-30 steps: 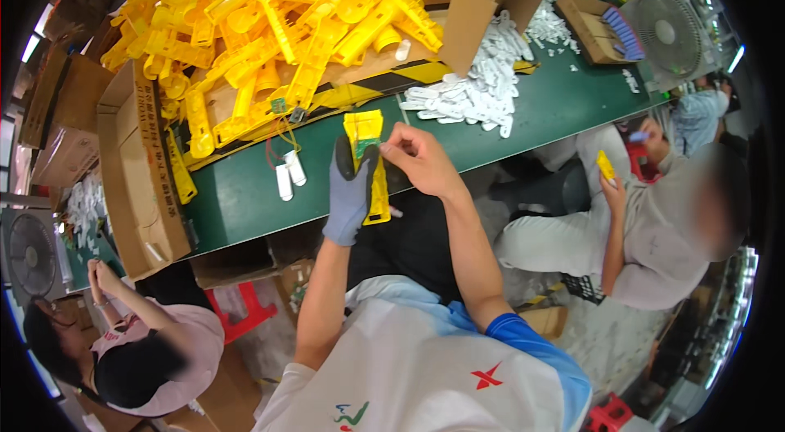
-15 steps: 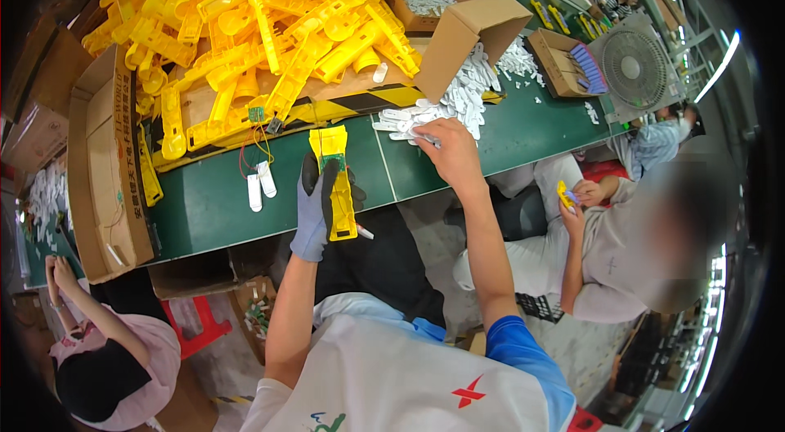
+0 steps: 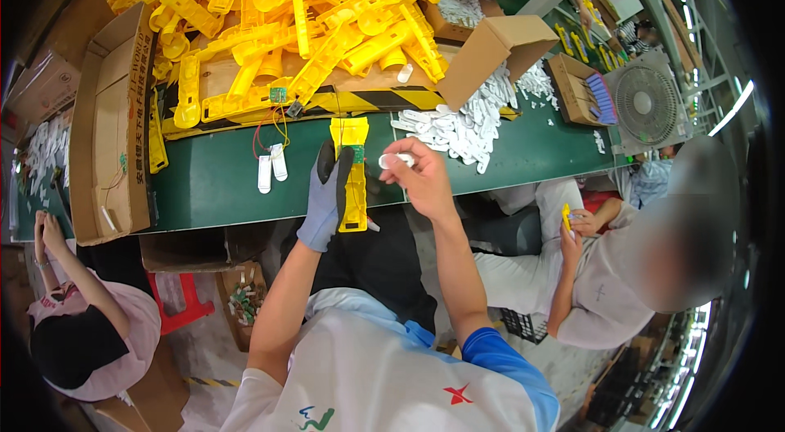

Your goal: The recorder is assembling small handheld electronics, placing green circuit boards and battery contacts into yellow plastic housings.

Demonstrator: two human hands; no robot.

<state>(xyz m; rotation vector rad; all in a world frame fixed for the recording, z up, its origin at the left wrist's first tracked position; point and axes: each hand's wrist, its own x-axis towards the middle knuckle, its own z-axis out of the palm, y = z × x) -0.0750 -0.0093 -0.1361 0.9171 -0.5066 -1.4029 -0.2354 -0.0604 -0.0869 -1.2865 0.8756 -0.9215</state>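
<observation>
My left hand (image 3: 326,191), in a grey glove with dark fingertips, is closed round a long yellow plastic housing (image 3: 353,199). A small green circuit board (image 3: 358,155) sits in the housing's upper part. Just right of it, my bare right hand (image 3: 421,180) pinches a small white plastic piece (image 3: 396,161) between thumb and fingers; the two parts are apart. Behind my right hand spreads a heap of flat white plastic pieces (image 3: 466,131). Left of the housing, two white pieces (image 3: 271,169) lie on the green table, with red and yellow wires running up to another circuit board (image 3: 279,95).
A large pile of yellow housings (image 3: 327,19) fills the far side behind a black-and-yellow striped edge (image 3: 384,99). Cardboard boxes stand at the left (image 3: 106,129) and right (image 3: 499,56). A fan (image 3: 646,105) is at the far right. One person (image 3: 601,268) sits at right, another (image 3: 102,301) at left.
My right hand has come left from the heap of white pieces to beside the housing, carrying one piece. My left hand still grips the housing. The whole view has shifted slightly.
</observation>
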